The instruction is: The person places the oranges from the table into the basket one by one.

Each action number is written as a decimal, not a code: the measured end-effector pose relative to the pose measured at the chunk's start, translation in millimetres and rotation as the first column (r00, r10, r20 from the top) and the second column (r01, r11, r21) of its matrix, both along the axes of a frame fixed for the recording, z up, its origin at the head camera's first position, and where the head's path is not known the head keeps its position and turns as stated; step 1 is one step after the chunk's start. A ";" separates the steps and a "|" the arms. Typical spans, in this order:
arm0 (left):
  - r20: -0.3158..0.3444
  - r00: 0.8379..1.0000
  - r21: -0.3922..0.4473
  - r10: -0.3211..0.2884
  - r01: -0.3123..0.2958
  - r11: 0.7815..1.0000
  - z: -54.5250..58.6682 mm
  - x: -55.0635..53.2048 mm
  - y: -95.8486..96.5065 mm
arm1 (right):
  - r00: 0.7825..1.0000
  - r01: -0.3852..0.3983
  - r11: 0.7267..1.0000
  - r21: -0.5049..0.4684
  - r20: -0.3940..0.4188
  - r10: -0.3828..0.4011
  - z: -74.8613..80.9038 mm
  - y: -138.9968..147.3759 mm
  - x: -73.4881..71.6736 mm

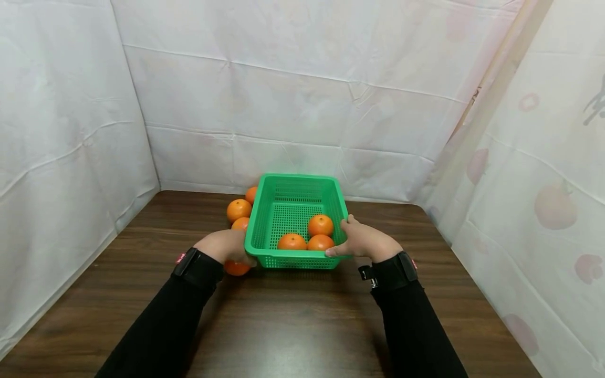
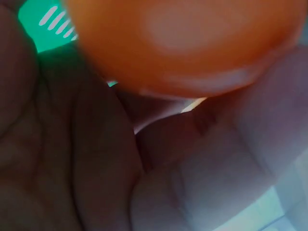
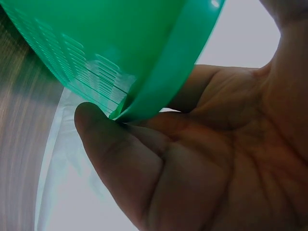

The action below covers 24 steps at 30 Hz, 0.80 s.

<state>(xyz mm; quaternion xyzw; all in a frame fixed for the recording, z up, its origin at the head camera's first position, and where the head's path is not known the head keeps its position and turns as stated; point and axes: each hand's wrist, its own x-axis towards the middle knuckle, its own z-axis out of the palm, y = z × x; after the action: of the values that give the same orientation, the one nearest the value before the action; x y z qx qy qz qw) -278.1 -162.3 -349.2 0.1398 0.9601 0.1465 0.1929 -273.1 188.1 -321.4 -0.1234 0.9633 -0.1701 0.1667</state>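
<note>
A green plastic basket (image 1: 255, 215) with slotted sides stands on the wooden table, tipped slightly toward me. Three oranges lie at its near end: one at the left (image 1: 291, 241), two at the right (image 1: 321, 224). My right hand (image 1: 366, 240) grips the near right corner, thumb at the front rim and fingers along the side; the right wrist view shows the rim (image 3: 168, 72) between thumb and fingers. Against the basket's left side, my left hand (image 1: 226, 245) curls its fingers round an orange (image 2: 187, 43), which partly shows below the hand in the head view.
More oranges line the basket's left side, such as one orange (image 1: 238, 210) and another orange (image 1: 251, 195) farther back, partly covered by the rim. White sheets (image 1: 283, 100) hang behind the table (image 1: 283, 320) and along both its sides.
</note>
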 end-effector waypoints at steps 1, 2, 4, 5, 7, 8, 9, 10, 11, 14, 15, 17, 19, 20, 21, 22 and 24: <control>0.014 1.000 -0.004 0.006 -0.006 1.000 -2.4 -0.7 -0.1 | 1.000 0.002 1.000 -0.002 0.002 -0.002 0.0 0.1 0.0; 0.024 1.000 -0.011 0.016 -0.016 1.000 -4.8 -1.5 -0.4 | 1.000 0.002 1.000 -0.001 0.002 -0.002 -0.2 0.1 0.0; 0.042 0.998 -0.019 0.043 -0.043 0.999 -7.4 -1.0 -1.6 | 1.000 -0.001 1.000 0.003 -0.001 0.001 -0.5 0.2 0.1; 0.047 0.997 -0.019 0.055 -0.054 0.998 -8.6 -0.8 -2.1 | 1.000 -0.001 1.000 0.007 -0.002 0.001 -0.6 0.2 0.2; 0.051 0.997 -0.014 0.061 -0.060 0.998 -10.1 -0.5 -2.6 | 1.000 0.001 1.000 0.011 -0.004 -0.001 -1.2 0.0 0.3; 0.048 0.997 -0.014 0.061 -0.060 0.998 -10.1 -0.4 -2.9 | 1.000 0.003 1.000 0.011 -0.003 -0.003 -1.3 -0.1 0.5; 0.046 0.997 -0.014 0.060 -0.059 0.998 -10.2 -0.2 -3.2 | 1.000 0.006 1.000 0.009 -0.002 -0.006 -1.5 0.0 0.6; 0.039 0.998 -0.016 0.056 -0.055 0.998 -10.6 -0.6 -3.3 | 1.000 0.008 1.000 0.006 -0.001 -0.008 -1.8 0.0 0.7; 0.031 0.998 -0.021 0.050 -0.050 0.999 -10.6 -1.1 -3.5 | 1.000 0.010 1.000 0.004 0.002 -0.010 -2.1 0.1 0.8; 0.006 0.999 -0.020 0.033 -0.033 0.999 -11.0 -2.4 -4.5 | 1.000 0.018 1.000 -0.007 0.011 -0.018 -3.1 0.5 1.0; -0.003 0.999 -0.021 0.039 -0.039 0.999 -10.7 -2.7 -5.1 | 1.000 0.019 1.000 -0.010 0.012 -0.019 -3.5 0.7 0.9; -0.017 0.998 -0.020 0.054 -0.054 0.998 -9.2 -2.7 -6.2 | 1.000 0.018 1.000 -0.012 0.012 -0.018 -3.5 0.8 0.9; -0.024 0.997 -0.017 0.079 -0.080 0.997 -6.8 -1.5 -7.1 | 1.000 0.016 1.000 -0.012 0.007 -0.016 -3.5 0.9 0.3; -0.025 0.996 -0.020 0.087 -0.087 0.996 -5.6 -0.9 -7.4 | 1.000 0.015 1.000 -0.011 0.004 -0.015 -3.1 0.9 0.1; -0.020 0.996 -0.013 0.083 -0.083 0.996 -4.7 -0.3 -7.5 | 1.000 0.012 1.000 -0.008 0.001 -0.012 -2.7 0.9 -0.1; -0.013 0.997 -0.006 0.077 -0.077 0.997 -3.8 0.6 -7.3 | 1.000 0.010 1.000 -0.005 -0.002 -0.010 -2.2 0.8 -0.3; 0.016 0.997 0.018 0.078 -0.078 0.997 -2.9 2.1 -6.4 | 1.000 0.005 1.000 0.002 -0.006 -0.005 -1.1 0.8 -0.7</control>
<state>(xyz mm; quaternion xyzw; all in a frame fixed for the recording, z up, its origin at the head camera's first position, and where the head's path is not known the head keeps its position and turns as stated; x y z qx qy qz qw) -276.0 -168.7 -352.2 0.1028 0.9619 0.1638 0.1932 -273.8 188.9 -322.6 -0.1212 0.9643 -0.1692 0.1637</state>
